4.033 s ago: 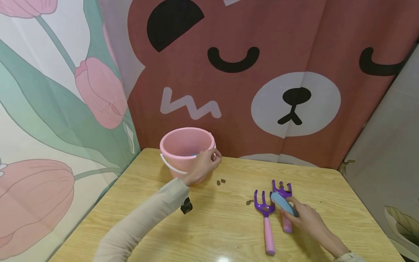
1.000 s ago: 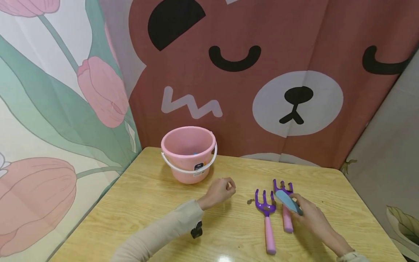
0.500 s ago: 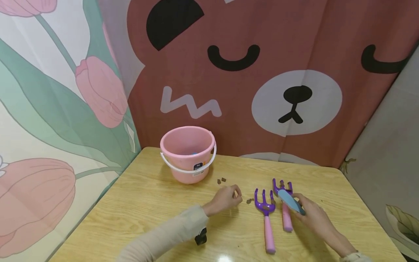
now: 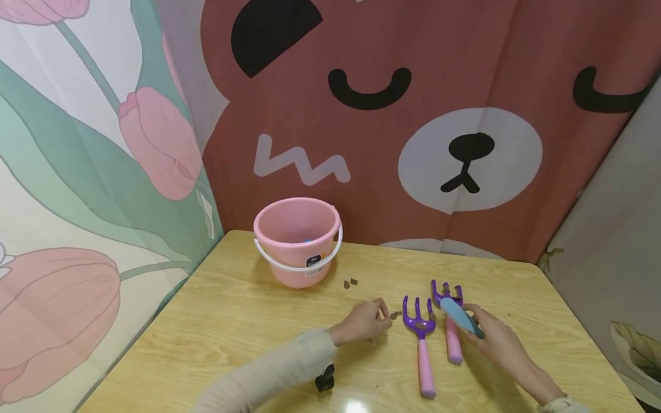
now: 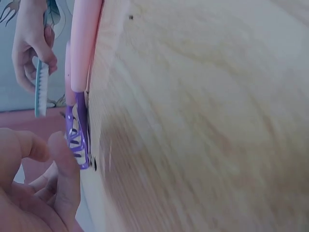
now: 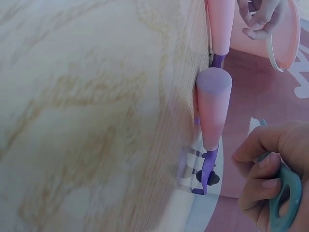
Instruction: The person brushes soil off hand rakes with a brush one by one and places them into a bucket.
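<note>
My left hand (image 4: 366,321) hovers low over the table with fingers loosely curled and nothing between them. Its fingertips are just left of some small brown bits (image 4: 395,315). In the left wrist view the thumb and index finger (image 5: 34,145) come close together. My right hand (image 4: 496,338) grips a blue scrub brush (image 4: 459,316), its white bristles (image 5: 43,91) showing in the left wrist view. The brush overlaps the farther purple hand fork (image 4: 453,338), which has brown bits on its tines. A second hand fork (image 4: 426,367) with a pink handle lies between the hands.
A pink bucket (image 4: 296,264) with a white handle stands at the back left of the wooden table (image 4: 248,321), something blue inside it. More brown bits (image 4: 350,283) lie right of the bucket. Printed cloth (image 4: 361,160) hangs behind the table.
My left hand has moved from the bucket's rim toward the front right, up to the brown bits beside the fork. My right hand keeps hold of the brush, shifted slightly right.
</note>
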Motion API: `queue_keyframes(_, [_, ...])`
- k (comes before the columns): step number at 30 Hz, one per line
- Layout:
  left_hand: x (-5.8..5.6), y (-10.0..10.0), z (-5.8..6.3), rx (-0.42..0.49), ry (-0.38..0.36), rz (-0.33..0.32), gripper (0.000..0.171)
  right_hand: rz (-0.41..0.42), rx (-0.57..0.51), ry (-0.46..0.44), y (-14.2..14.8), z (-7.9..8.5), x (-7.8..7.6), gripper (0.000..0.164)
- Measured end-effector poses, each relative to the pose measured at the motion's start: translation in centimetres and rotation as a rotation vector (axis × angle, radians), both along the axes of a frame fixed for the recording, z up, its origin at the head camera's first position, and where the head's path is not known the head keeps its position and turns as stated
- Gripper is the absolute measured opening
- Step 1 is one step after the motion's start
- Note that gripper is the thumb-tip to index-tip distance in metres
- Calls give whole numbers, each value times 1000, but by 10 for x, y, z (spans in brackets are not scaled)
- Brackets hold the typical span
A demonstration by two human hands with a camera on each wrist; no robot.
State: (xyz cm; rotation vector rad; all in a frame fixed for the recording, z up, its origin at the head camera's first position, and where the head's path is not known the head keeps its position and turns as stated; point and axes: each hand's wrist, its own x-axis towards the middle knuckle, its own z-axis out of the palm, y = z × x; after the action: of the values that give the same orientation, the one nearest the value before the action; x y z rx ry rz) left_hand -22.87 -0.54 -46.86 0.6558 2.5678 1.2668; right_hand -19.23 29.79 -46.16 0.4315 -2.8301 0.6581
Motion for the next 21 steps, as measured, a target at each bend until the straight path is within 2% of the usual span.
queue_keyframes(5, [3,7,-2,65,-89,-38,5,-6,4,-18,0,0,0,56])
queue_keyframes(13, [9,16,-5,97,-121,-39,8,-15,4,-17,-1,-1,0,55])
queue_keyframes(21, [18,29,-3,154,-225,-63,9,-11,2,11,-1,1,1,53])
